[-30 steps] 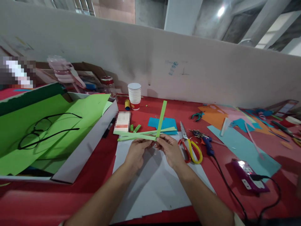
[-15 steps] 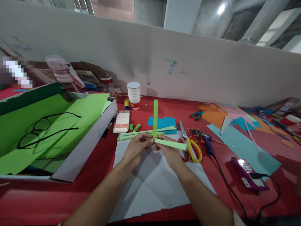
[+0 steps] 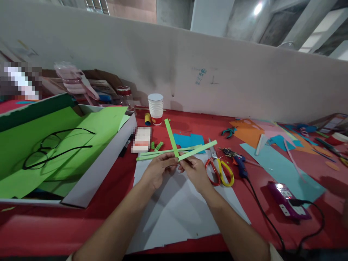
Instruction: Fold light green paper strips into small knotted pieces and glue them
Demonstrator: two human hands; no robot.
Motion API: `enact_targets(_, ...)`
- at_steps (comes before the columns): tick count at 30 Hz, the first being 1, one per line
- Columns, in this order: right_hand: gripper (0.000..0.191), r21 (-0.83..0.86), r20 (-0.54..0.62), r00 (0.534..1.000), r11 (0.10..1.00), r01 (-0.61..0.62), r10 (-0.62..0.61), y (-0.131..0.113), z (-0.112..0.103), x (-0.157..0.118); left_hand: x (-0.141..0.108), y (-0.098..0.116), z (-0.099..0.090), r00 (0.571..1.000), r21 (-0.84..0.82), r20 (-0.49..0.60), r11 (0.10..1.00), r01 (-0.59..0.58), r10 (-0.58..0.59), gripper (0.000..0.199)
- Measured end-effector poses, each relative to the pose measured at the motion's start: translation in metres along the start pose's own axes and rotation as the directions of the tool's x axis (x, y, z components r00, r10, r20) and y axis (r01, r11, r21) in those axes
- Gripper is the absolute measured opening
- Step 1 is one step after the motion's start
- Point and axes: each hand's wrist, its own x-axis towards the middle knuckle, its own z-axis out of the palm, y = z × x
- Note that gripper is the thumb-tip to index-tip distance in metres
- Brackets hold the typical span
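Green paper strips [image 3: 172, 137], two set in a V, meet over the far part of white sheets [image 3: 176, 214]. I see the left hand [image 3: 159, 169] and right hand [image 3: 195, 173] both closed on the junction, pinching it at the fingertips. One strip points to eleven o'clock, the other to two. From this grip, I read folded green pieces [image 3: 159, 146] at ten, blue paper [image 3: 196, 140] at one, scissors [image 3: 219, 164] then glue gun [image 3: 240, 166] at three, box [image 3: 107, 163] at nine.

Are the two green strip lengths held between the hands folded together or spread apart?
Spread apart: left length and right length form a V.
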Motion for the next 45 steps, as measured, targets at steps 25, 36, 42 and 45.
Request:
enact_targets(25,0.022,0.112,-0.043,0.996,0.991,-0.067,0.072,0.002,0.0048,-0.0009,-0.0022,-0.0002,0.0029,0.993,0.056,-0.053,0.993,-0.1,0.103,0.019)
enact_targets(36,0.022,0.092,-0.081,0.995,0.995,-0.043,0.051,0.0022,0.0035,-0.0017,-0.0041,-0.0009,0.0028,0.993,0.064,0.005,0.991,-0.121,0.121,0.022)
enact_targets(42,0.028,0.183,0.004,0.998,0.981,-0.068,0.069,-0.0009,0.005,-0.002,-0.002,-0.0004,-0.001,0.995,0.039,0.025,0.994,-0.1,0.099,0.023)
enact_targets(45,0.026,0.196,0.04,0.999,0.98,-0.043,0.035,-0.0005,0.0064,-0.0025,-0.0019,0.0014,-0.0005,0.995,-0.019,-0.038,0.995,-0.097,0.096,0.023)
